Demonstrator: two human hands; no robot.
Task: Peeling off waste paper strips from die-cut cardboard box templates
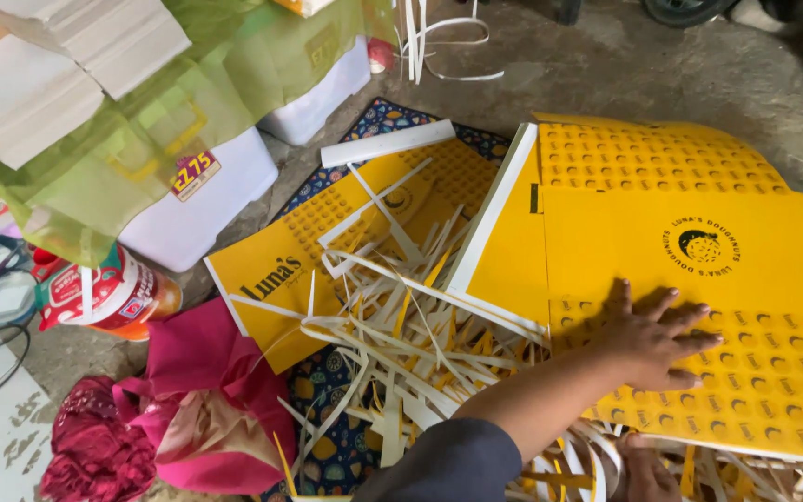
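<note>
Now a Hand Lies Flat on the Yellow Card

Down at the very bottom edge, a second hand [645, 469] peeks out from under the big card, in among the paper strips. It looks like the right hand. Most of it is hidden, so I cannot tell if it is holding anything.

Just above it, the left hand [657, 339] is spread wide open, all fingers [699, 339] stretched out. It is not holding anything. It lies flat on top of the yellow cardboard sheet [699, 279], palm down, touching the part with little round dots. The arm comes up from a dark sleeve [448, 465] at the bottom.

That yellow sheet is a flat, unfolded box. It reaches out past the fingers to the right and upward, and it has a round black picture printed near its middle. Its white edge runs up on the thumb side.

Left of the hand, a heap of white and yellow paper strips [401, 344] lies in a tangle, touching the sheet's edge. Another yellow card [281, 270] lies under the strips, farther left. Both rest on a blue patterned mat [327, 372].

Farther left still sit a pink cloth bag [206, 400] and a red and white tub [109, 293] lying on its side.

Far up past the strips lies a white folded card strip [388, 142]. Beyond that, white foam boxes [197, 200] sit under a green see-through bag [123, 139] on the grey floor [625, 65].
</note>
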